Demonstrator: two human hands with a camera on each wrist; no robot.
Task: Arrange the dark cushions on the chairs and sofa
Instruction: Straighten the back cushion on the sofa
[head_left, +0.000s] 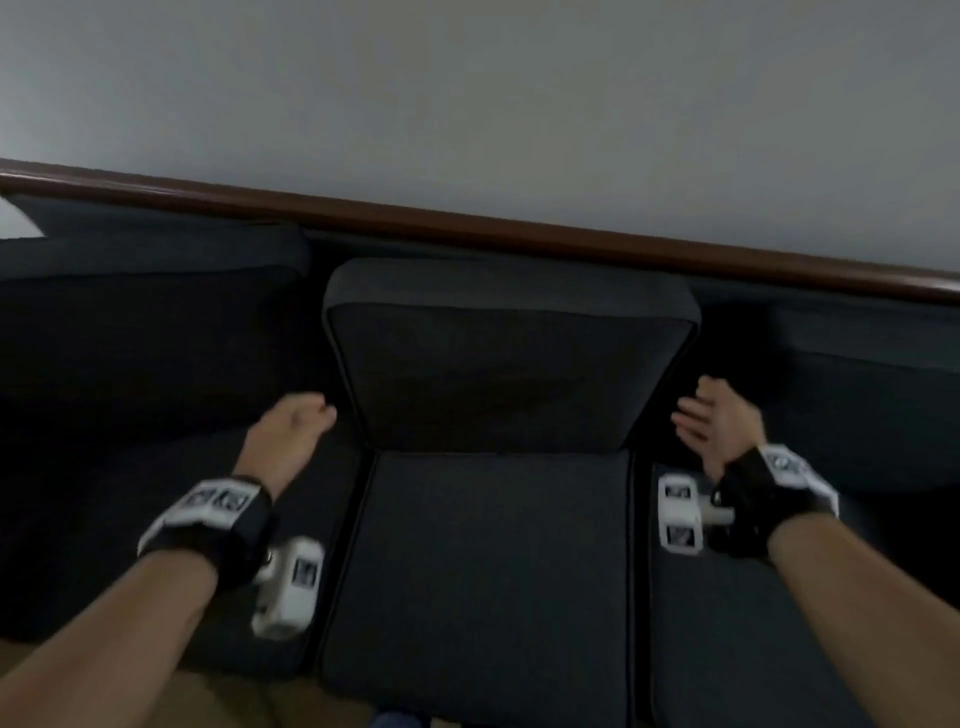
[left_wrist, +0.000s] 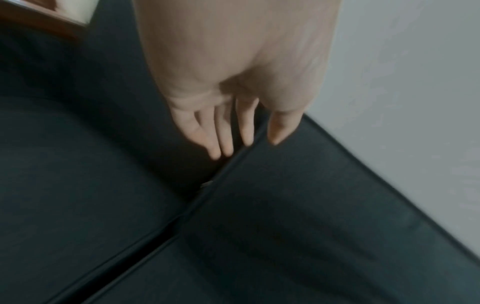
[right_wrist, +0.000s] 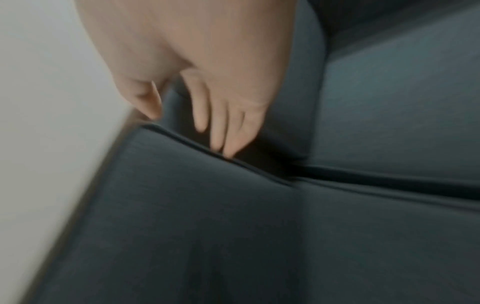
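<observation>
A dark back cushion (head_left: 498, 358) leans upright in the sofa's middle seat, above the dark seat cushion (head_left: 478, 571). My left hand (head_left: 298, 426) hovers just off its left edge, fingers straight and relaxed, holding nothing; the left wrist view shows the fingers (left_wrist: 221, 131) pointing down at the seam beside the cushion (left_wrist: 298, 205). My right hand (head_left: 711, 415) is open beside the cushion's right edge. In the right wrist view its fingers (right_wrist: 223, 127) hang loosely over the cushion's piped edge (right_wrist: 197, 148). Whether they touch it is unclear.
Further dark back cushions stand at the left (head_left: 145, 322) and right (head_left: 862, 395). A brown wooden rail (head_left: 519, 228) tops the sofa back against a grey wall (head_left: 467, 104). Tan floor (head_left: 218, 696) shows at the sofa's front edge.
</observation>
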